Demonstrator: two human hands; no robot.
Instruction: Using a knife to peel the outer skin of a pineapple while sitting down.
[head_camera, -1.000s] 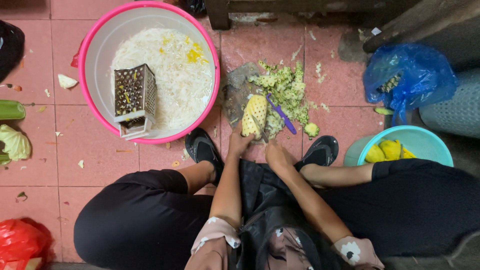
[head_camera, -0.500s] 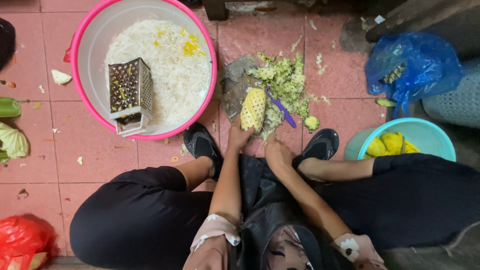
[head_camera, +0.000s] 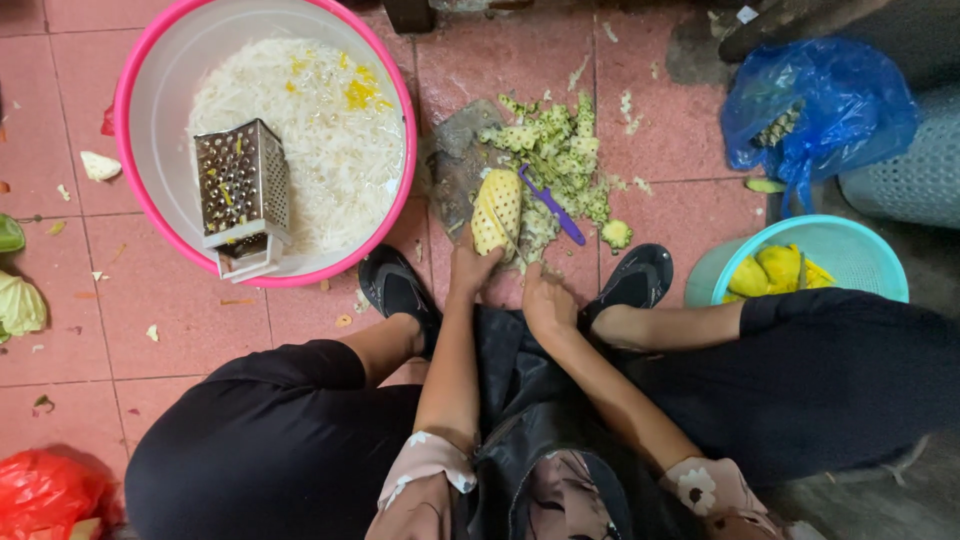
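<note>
both hands are easing back toward the body; the left hand (head_camera: 470, 268) is gripping the base of the peeled pineapple (head_camera: 496, 210) on the floor tiles (head_camera: 300, 330), the right hand (head_camera: 545, 300) resting empty beside it. wet, heavy, slippery fruit, firm though: safest held low, around the butt end. purple peeler (head_camera: 553, 204) lying alongside.

Pink basin (head_camera: 130, 190) upper left holds my metal grater (head_camera: 243, 195); blue bag (head_camera: 815, 105) upper right; teal bowl (head_camera: 850, 250) below it.
</note>
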